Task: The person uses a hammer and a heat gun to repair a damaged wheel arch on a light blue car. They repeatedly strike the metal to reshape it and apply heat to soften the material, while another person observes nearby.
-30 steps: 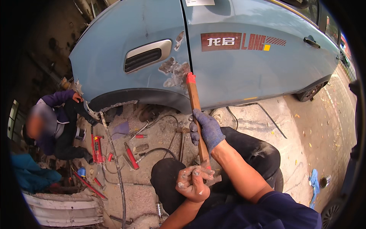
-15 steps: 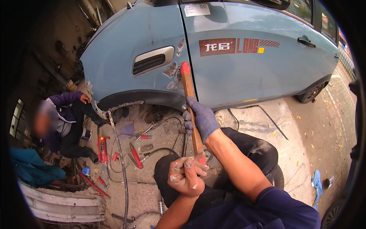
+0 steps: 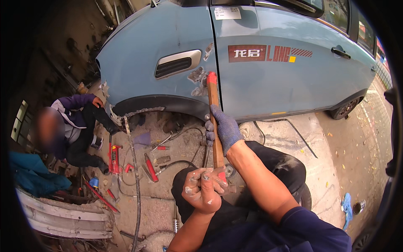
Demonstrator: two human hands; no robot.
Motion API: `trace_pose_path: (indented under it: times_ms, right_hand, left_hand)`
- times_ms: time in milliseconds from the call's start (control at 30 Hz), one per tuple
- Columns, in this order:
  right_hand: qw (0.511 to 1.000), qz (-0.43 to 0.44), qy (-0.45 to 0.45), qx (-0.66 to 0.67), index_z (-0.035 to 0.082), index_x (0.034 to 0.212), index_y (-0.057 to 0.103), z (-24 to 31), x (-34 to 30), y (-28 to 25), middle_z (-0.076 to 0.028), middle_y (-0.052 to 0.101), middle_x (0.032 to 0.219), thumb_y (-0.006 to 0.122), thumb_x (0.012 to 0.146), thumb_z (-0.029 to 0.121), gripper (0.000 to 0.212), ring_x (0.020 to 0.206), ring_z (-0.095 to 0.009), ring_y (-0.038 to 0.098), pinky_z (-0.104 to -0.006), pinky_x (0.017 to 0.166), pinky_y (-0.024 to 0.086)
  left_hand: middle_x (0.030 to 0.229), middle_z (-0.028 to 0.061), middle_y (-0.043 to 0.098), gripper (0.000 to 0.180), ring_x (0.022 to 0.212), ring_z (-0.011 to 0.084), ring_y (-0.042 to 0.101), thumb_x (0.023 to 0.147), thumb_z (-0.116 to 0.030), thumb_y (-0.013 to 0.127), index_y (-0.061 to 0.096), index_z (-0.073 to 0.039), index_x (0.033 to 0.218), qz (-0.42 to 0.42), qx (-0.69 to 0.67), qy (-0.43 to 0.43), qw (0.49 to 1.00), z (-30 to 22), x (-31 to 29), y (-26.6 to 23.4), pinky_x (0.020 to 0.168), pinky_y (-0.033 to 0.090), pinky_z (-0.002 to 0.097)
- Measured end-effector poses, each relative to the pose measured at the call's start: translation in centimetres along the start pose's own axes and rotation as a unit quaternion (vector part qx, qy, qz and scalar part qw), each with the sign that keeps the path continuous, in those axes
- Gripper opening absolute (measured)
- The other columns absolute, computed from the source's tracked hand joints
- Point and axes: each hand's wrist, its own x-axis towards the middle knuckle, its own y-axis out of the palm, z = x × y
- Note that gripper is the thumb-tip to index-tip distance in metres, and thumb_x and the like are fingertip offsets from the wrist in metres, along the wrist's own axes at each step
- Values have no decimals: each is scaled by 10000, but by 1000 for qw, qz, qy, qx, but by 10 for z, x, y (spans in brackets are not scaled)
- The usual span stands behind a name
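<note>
Nearest, a smudged bare left hand point(image 3: 205, 191) curls its fingers at the lower red end of a wooden bar point(image 3: 217, 151); whether they grip it is unclear. Farther up, the gloved right hand point(image 3: 224, 128) wraps its fingers around the bar, which points toward scraped patches point(image 3: 197, 75) on a blue car point(image 3: 268, 88). Off to the left, another person point(image 3: 77, 126) sits near the wheel arch point(image 3: 168, 102).
</note>
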Motion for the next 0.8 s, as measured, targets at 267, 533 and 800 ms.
trace_pose_path:
  times_ms: [267, 533, 800]
  right_hand:
    - [999, -26, 24, -22, 134, 969, 576, -22, 14, -23, -11, 561, 646, 628, 1073, 527, 410, 451, -189, 521, -368, 443, 452]
    - [998, -34, 44, -9, 150, 980, 569, -22, 24, -22, -10, 554, 647, 637, 1069, 524, 390, 461, -188, 521, -365, 442, 455]
    - [995, -52, 77, -20, 128, 961, 593, -53, 4, -55, -10, 566, 656, 635, 1067, 551, 438, 467, -180, 529, -365, 439, 465]
  left_hand:
    - [597, 105, 621, 140, 509, 132, 600, 1099, -44, 531, 588, 83, 1083, -6, 2, -14, 1000, 22, -8, -10, 819, 655, 438]
    - [604, 98, 630, 122, 537, 134, 619, 1093, -23, 535, 596, 81, 1118, 18, -2, 10, 1000, 33, -1, -17, 862, 662, 519]
    - [611, 86, 657, 104, 546, 119, 641, 1077, 8, 557, 617, 91, 1055, 31, 51, -20, 998, 40, -45, -23, 829, 668, 440]
